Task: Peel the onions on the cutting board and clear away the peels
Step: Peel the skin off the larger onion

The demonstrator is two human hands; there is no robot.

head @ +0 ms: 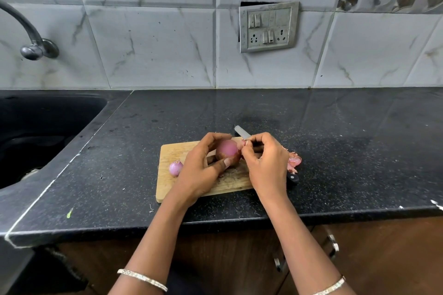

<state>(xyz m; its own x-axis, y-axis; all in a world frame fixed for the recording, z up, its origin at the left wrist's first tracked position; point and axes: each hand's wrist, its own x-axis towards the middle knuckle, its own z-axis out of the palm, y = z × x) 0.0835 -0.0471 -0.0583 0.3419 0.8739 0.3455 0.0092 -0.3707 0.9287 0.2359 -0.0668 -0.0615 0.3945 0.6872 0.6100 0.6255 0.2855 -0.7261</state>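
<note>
- Black speckled stone forms the bench [335, 139], backed by a marble-patterned tile wall. A switch plate [268, 26] sits upper right of centre, a tap [31, 38] at the upper left and a dark sink [36, 139] at the left edge.
- Peeling looks to be the step in hand, about midway through the second bulb.
- The left hand [203, 167] grips the large onion [229, 151], fingers curled over its top and thumb pressed on its lower front. It holds the onion just above the middle of the wooden cutting board [167, 182].
- The right hand [266, 163] pinches a strip of skin [242, 145] at the onion's upper right side, fingertips closed together on it.
- The upper face of the large onion is smooth, pale pink and bare, while its lower part looks darker and brownish, so some dry skin probably remains there.
- A small onion [175, 167], already pink and glossy, rests on the left part of the board, just beside the left wrist.
- Loose peels [294, 161] lie in a small heap on the bench just off the board's right edge.
- A knife [241, 132] lies diagonally under the right hand and seems not to be held.
- The next move likely calls for pulling the pinched strip down and away while the left hand turns the bulb. Clearing the peels is not yet begun.
</note>
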